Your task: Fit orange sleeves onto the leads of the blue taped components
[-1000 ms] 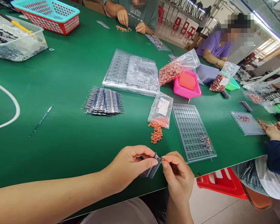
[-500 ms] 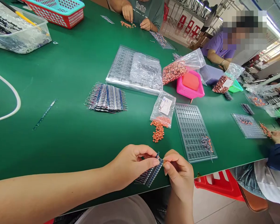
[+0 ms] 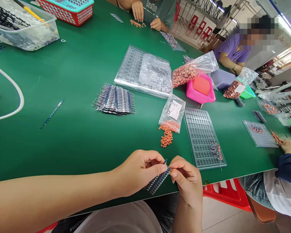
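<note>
A blue pin strip point(image 3: 159, 182) is at the near edge of the bench point(image 3: 87, 145), clasped by the left hand point(image 3: 140, 170); the fingers of the right hand point(image 3: 187, 179) pinch its end, apparently at a small orange ring point(image 3: 171, 170). Beyond lie loose rings point(image 3: 167, 138).

Both hands, the left hand point(image 3: 138, 174) and the right hand point(image 3: 188, 183), are bared, as are the 2 forearms point(image 3: 63, 194). A plain, pale grey top point(image 3: 118, 220) is worn, its rounded front cut off by the lower edge. To its right, dark trousers point(image 3: 165, 207) are partly shown. To its left, black cloth point(image 3: 63, 226) is printed with white lettering, inverted and partly hidden.
</note>
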`<action>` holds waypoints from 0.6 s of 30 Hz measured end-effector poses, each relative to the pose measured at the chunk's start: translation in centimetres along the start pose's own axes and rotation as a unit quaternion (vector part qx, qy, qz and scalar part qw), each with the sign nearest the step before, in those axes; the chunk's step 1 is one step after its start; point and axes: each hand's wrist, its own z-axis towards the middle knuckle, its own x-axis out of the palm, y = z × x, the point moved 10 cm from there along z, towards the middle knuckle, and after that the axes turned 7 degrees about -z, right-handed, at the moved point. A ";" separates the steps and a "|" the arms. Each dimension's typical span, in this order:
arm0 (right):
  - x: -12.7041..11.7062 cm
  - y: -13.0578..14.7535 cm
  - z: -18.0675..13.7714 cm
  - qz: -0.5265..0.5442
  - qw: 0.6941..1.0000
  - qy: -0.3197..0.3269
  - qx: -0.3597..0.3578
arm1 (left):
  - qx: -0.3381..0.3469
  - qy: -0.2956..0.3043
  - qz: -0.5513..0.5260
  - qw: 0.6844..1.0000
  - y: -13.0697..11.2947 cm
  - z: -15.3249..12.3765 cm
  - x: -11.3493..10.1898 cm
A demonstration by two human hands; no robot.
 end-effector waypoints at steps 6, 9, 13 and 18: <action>0.2 -0.2 -0.1 -0.007 1.000 0.013 0.006 | 0.009 0.000 0.042 0.999 -0.4 -0.2 0.0; 0.2 -0.4 0.0 -0.002 1.000 0.020 0.013 | 0.011 0.000 0.047 0.999 -0.4 -0.1 0.1; 0.3 -0.3 0.1 0.013 0.999 0.025 0.015 | 0.011 0.005 0.048 0.999 -0.2 0.0 0.1; 0.6 0.0 0.3 0.036 0.999 0.034 0.013 | 0.021 0.007 0.055 0.998 -0.1 -0.3 0.0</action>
